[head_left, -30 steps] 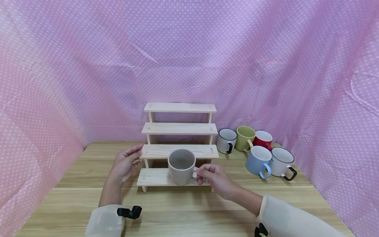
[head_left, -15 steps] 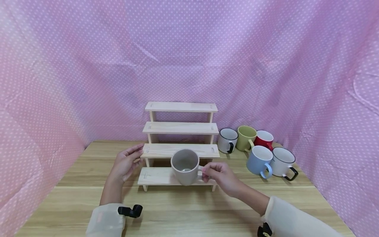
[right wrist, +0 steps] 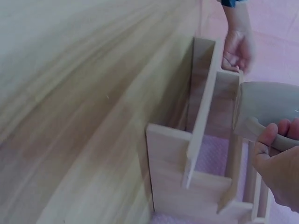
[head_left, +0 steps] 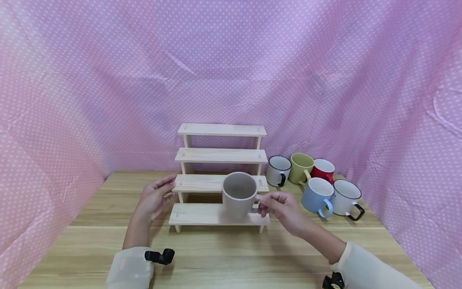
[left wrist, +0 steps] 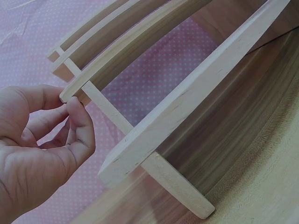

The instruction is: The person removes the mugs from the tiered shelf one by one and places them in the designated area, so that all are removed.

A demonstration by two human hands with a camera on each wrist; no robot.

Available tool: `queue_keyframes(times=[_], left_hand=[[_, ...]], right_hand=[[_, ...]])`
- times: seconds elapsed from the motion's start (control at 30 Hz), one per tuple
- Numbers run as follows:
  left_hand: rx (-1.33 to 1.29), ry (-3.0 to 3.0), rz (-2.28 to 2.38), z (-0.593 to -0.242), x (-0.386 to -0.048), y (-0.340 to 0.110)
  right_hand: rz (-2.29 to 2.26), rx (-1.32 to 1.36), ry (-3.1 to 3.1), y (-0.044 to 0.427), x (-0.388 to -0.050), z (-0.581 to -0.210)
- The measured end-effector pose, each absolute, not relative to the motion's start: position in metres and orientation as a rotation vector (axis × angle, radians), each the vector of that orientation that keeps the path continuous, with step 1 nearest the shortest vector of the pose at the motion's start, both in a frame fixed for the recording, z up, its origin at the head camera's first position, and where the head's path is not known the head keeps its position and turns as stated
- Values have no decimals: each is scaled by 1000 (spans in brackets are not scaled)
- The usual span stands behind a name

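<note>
A grey mug (head_left: 238, 196) hangs upright in front of the lower steps of a tiered wooden shelf (head_left: 216, 214). My right hand (head_left: 285, 210) pinches its handle between thumb and fingers. In the right wrist view the mug (right wrist: 268, 105) appears apart from the lowest board, with the right hand (right wrist: 282, 170) at its handle. On the shelf's left side, my left hand (head_left: 153, 198) holds the end of the second board from the bottom. The left wrist view has the left hand (left wrist: 51, 135) with thumb and fingertips on that board's end (left wrist: 74, 88).
Right of the shelf stand a white ribbed mug (head_left: 278, 172), a yellow-green mug (head_left: 298, 172), a red mug (head_left: 319, 173), a light blue mug (head_left: 314, 196) and a white mug with black handle (head_left: 341, 200). A pink dotted cloth (head_left: 231, 72) hangs behind the wooden table (head_left: 216, 257).
My right hand has carried the grey mug to the right, and lately a little upward. The left hand stays at the shelf's board end; the other mugs stand as before.
</note>
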State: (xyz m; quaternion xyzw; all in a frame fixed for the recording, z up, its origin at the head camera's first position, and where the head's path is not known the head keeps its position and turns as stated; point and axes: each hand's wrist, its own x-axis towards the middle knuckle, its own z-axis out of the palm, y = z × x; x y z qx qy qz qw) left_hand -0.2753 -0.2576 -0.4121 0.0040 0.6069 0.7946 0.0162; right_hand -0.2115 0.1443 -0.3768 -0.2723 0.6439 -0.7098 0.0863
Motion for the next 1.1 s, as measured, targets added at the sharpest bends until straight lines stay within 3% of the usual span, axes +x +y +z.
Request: queue_keyframes(times=[0.57,1.1], left_hand=[[10,1892,2458,-410,-275,-258],[-2,1895,2461,-410,-276,-257]], right_hand=[[-2379,-877,1807,203,-208,-356],[-2498,-592,1891,258,-200,-368]])
